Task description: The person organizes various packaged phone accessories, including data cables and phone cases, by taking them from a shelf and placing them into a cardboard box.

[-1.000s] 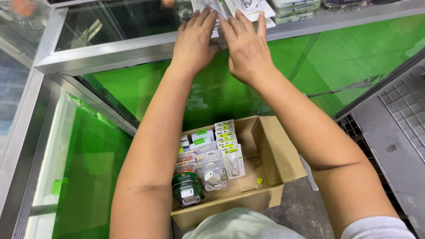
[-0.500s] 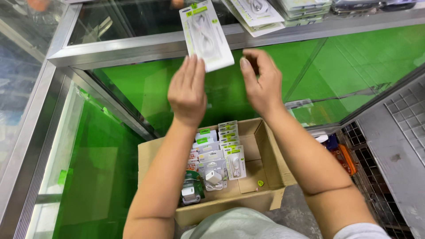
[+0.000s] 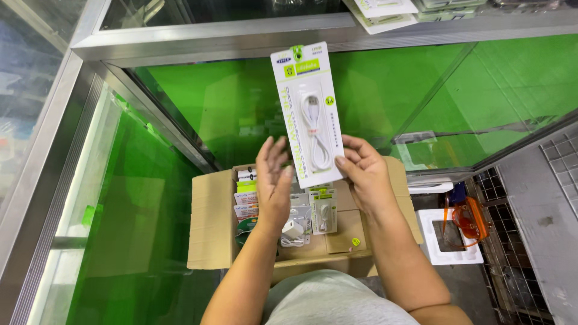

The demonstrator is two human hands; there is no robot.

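Observation:
A long white and green blister pack with a white cable inside stands upright in front of a green glass display case. My right hand grips its lower right edge. My left hand is flat against its lower left edge, fingers apart. Below both hands sits an open cardboard box with several similar small packs and a white charger in it.
A metal-framed glass counter top runs across above, with more white packs lying on it. At the right, on the floor, lie a white tray and an orange object, next to a wire grid.
Both hands came down from the counter top toward the box, bringing the cable pack with them. The pack now stands upright, lower and closer to me.

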